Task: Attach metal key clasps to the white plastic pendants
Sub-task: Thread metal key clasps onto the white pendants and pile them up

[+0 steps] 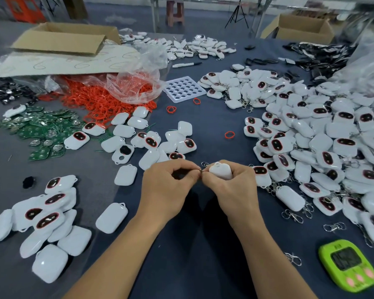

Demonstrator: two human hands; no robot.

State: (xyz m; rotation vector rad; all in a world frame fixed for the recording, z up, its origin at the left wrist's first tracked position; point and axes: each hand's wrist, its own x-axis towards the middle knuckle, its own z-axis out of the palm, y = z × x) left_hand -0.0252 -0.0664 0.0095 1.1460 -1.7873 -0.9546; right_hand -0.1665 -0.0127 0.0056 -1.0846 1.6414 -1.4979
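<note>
Above the worktop (203,244), the right hand (235,184) grips one white pendant (221,172) while the left hand (167,183) pinches a metal clasp ring (200,170) against its loop, indicating the threading step; next, feed the ring fully through.

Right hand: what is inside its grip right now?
The right hand grips a white pendant, its upper end showing beside the left hand, which pinches a small metal ring. Fingers cover the pendant's lower half and whatever hangs from the ring.
</note>
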